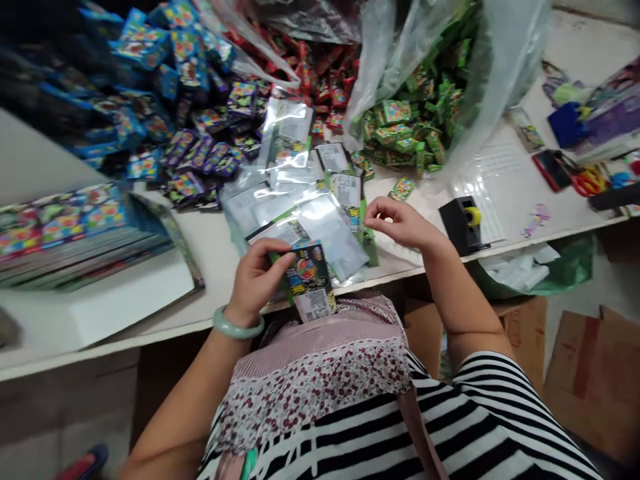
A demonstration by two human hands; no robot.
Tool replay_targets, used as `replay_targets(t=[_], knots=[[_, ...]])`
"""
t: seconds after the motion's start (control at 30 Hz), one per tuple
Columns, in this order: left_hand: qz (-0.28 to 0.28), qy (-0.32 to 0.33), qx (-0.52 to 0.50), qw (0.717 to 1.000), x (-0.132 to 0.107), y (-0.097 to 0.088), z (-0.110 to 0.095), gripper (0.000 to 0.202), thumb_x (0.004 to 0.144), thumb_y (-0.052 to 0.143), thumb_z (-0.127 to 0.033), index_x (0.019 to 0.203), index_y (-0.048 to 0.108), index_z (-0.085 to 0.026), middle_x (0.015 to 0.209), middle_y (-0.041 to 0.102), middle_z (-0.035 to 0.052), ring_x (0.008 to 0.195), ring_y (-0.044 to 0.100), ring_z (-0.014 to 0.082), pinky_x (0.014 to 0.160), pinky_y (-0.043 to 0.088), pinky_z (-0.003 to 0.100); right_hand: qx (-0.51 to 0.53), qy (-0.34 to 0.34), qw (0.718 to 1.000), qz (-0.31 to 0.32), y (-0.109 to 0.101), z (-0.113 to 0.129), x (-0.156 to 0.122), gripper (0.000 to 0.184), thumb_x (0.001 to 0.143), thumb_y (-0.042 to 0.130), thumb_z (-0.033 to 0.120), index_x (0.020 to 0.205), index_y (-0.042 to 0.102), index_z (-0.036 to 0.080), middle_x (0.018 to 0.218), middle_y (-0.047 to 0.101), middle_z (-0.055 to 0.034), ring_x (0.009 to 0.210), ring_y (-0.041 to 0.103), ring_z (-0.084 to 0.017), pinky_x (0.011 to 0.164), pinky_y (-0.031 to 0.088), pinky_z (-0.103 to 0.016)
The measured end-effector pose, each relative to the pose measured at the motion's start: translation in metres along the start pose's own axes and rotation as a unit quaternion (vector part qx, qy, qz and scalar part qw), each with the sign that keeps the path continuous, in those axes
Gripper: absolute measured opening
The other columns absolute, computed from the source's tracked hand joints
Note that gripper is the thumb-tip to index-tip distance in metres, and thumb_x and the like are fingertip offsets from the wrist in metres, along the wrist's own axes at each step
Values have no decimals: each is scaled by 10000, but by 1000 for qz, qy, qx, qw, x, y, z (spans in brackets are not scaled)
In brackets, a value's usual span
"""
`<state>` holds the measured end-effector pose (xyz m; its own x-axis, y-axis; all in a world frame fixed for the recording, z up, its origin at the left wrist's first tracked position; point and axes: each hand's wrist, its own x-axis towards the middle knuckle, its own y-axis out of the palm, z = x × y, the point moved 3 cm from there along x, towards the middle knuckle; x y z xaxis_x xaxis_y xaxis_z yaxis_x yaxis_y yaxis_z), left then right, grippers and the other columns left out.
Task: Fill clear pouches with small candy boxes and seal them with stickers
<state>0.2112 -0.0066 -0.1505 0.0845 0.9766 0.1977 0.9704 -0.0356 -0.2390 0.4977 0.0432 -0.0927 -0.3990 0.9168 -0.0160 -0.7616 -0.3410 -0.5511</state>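
My left hand [261, 277], with a pale green bangle at the wrist, pinches a dark printed card [313, 283] at its upper left corner. The card has a colourful round logo and a white label panel, and it hangs over the table's front edge before the apron. Right of it, my right hand [397, 223] hovers with fingers curled and pressed together; whatever they hold, if anything, is hidden. Between and beyond both hands lies a loose pile of clear plastic sleeves [330, 230] and printed cards. A small green box [401, 189] rests just past my right hand.
Heaps of blue boxes [187, 57], purple boxes [200, 153], red boxes [325, 77] and green boxes [400, 130] fill the back. An open carton [135, 293] of printed packs stands left. At right are a tape dispenser [460, 223], a phone [551, 169] and scissors [590, 181].
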Motion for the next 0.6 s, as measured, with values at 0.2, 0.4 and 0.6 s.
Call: replay_targets(t=[0.2,0.4,0.6], knots=[[14,23,-22,999,-3,2,-5,129,881,643,-343,867,622,-217,836,645,0,808,605,136,771,497,292,-93,-87,974,186,66,89,38,100,877,596,261,828,609,175,874,629,-38,824,552,-153,792,405,-301],[-5,5,-61,998,-7,-1,-2,196,923,583,-394,843,613,-217,820,619,0,793,576,136,769,488,297,-195,9,953,234,85,97,58,93,875,590,221,851,651,155,840,662,-47,751,545,-148,693,359,-278],[-4,15,-72,997,-6,3,2,193,837,709,-391,867,613,-226,832,626,-6,794,586,136,754,481,299,-184,17,953,240,86,94,59,108,873,576,216,827,648,149,739,653,-21,670,532,-127,658,350,-265]])
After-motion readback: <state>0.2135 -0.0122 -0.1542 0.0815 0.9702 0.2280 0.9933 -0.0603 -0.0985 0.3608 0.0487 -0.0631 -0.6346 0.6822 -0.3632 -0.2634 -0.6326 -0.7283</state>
